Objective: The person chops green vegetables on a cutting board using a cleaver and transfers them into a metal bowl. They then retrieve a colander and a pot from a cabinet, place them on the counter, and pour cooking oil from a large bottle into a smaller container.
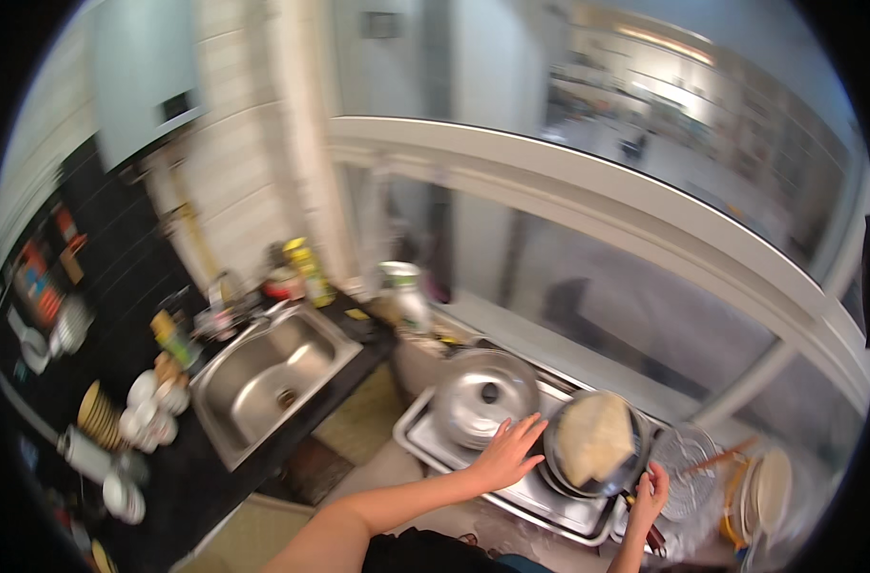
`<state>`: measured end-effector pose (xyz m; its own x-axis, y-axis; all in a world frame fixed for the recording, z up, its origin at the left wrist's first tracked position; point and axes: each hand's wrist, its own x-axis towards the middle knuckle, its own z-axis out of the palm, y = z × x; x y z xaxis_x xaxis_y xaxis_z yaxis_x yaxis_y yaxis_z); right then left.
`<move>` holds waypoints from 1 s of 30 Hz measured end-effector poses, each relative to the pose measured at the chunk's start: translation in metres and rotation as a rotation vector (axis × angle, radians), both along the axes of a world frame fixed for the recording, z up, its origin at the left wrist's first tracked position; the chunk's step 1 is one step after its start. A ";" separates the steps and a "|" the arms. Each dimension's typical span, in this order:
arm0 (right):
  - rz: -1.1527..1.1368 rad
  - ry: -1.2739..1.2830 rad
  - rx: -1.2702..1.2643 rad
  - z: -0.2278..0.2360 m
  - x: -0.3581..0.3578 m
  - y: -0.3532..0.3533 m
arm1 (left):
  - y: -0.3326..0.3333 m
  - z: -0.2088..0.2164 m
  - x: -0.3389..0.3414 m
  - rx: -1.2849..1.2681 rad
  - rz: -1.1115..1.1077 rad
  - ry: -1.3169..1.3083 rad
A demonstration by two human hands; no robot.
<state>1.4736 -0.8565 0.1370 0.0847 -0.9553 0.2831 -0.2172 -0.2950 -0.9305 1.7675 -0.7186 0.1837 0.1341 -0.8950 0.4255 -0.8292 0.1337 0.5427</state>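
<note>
A dark round pan (635, 465) sits on the silver gas stove (530, 497), and a pale, uneven flatbread (595, 437) lies across it. My left hand (511, 455) is open, fingers spread, between that pan and a silver pot with a domed lid (485, 396). On the pan's right side is my right hand (650, 492), its fingers slightly bent and apart with nothing visible in them. Just below it shows a dark reddish handle (655, 541); whether the hand touches it is hard to tell.
Right of the stove are a clear round plate or rack (688, 468), a wooden stick (726, 456) and a stack of pale round containers (767, 492). A steel sink (287, 363) sits in the black counter at left, beside white cups (150, 420). Windows line the back.
</note>
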 end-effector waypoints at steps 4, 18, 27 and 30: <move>0.368 0.009 0.166 -0.017 0.124 0.034 | 0.116 -0.018 0.074 0.075 0.329 0.015; 1.397 0.174 0.186 -0.022 0.445 0.376 | 0.595 -0.061 0.060 0.162 1.538 0.201; 1.617 0.219 -0.001 -0.051 0.551 0.518 | 0.691 -0.080 -0.092 0.166 2.263 0.324; 1.575 0.500 -0.444 -0.070 0.579 0.547 | 0.683 -0.084 -0.129 0.133 2.477 0.344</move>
